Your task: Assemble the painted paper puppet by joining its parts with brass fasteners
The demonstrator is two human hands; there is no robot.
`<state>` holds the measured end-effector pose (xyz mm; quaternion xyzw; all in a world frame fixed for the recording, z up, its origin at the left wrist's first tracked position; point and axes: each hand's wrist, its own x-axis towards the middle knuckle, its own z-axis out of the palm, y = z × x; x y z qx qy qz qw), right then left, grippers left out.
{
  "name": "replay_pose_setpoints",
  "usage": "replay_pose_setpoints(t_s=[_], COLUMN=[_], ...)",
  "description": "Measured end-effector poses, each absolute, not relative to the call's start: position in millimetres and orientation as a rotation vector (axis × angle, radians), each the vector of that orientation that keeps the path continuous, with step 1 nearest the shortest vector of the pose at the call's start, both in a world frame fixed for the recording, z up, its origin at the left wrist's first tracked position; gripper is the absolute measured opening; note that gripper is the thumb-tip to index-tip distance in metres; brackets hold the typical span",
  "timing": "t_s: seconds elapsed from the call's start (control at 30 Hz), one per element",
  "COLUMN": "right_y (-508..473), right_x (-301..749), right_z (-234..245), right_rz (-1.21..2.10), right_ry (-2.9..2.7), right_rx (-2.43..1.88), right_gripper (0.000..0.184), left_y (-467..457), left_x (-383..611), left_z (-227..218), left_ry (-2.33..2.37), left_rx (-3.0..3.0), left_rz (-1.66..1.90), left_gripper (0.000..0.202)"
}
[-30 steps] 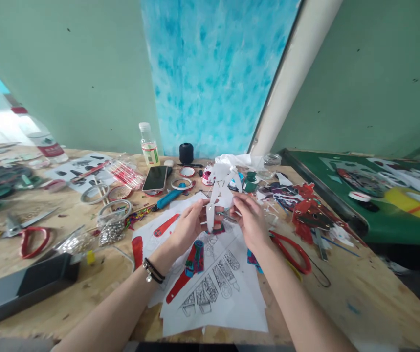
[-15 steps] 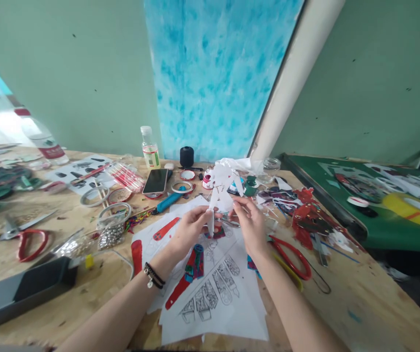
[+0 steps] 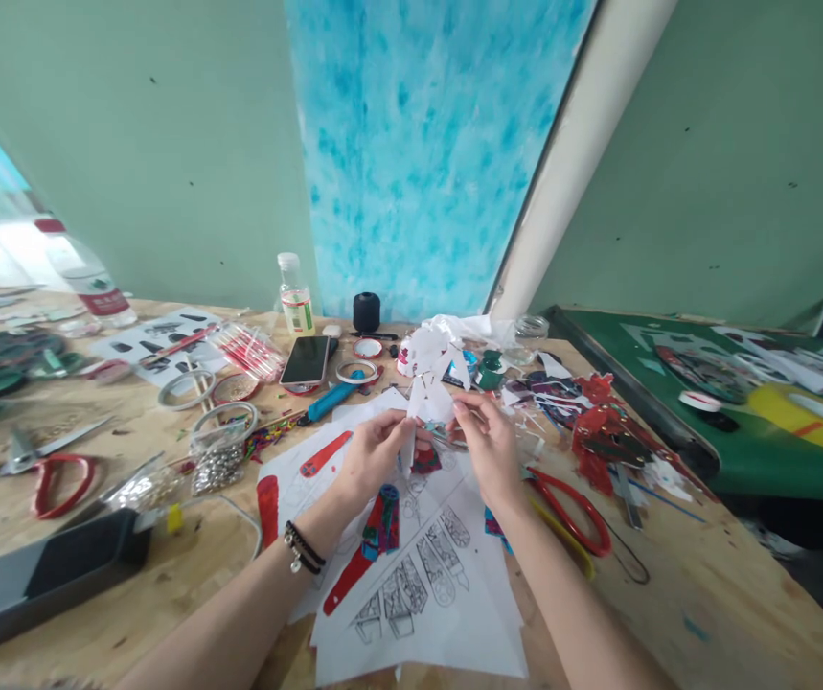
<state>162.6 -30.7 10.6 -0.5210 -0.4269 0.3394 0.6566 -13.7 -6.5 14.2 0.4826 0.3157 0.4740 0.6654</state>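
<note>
From the head view, over the person's shoulders, I'd judge the step in hand to be lining up or adjusting the jointed limbs of a thin white cut-out (image 3: pixel 434 401), held up above the near-middle of the bench. The left hand (image 3: pixel 375 450) has thumb and forefinger together, pinching a narrow strip at the figure's near left. The right hand (image 3: pixel 487 446) has thumb and forefinger nearly together at its right edge, seemingly clamped lightly on it; the other fingers curl loosely. Below lie the drawing sheets (image 3: pixel 483 632); red-handled pliers (image 3: pixel 576 517) rest just right of the right forearm. The next move, I'd say, calls for a light pinch, since such thin material could crease.
</note>
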Motion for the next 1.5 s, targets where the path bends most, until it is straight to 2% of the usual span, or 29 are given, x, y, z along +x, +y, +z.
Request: replay_pose_setpoints(t_s=[0.23,0.43,0.83,1.17,1.3,1.4,1.5], right_y=[-31,-32,-29,-30,-31,-34,-37], right_x=[163,161,162,161,160,161,162], right_z=[10,15,11,13,20,25,28], right_rz=[0.751,0.761,0.766,0.785,0.958,1.226,1.500], right_ry=[-0.985,-0.945,-0.945,-0.891,-0.783,-0.712,-0.650], right_rx=[-1.199,-1.185,-1.152,-1.161,-1.043,-0.910,-0.840], right_gripper=[0.037,0.040,0.037,0.035,0.032,0.029,0.028], left_y=[-9,-7,-2,-4,0,0,-2], left_x=[-12,-10,-11,-11,-16,-19,-19], left_z=[19,14,2,12,11,14,19], left_ry=[0.756,0.691,0.696,0.778,0.744,0.663,0.585], left_rx=[1.217,1.071,1.144,1.073,0.959,0.960,0.964], left_rz=[0.984,0.992,1.040,1.032,1.062,1.077,1.101], left_gripper=[0.037,0.050,0.045,0.048,0.055,0.049,0.052])
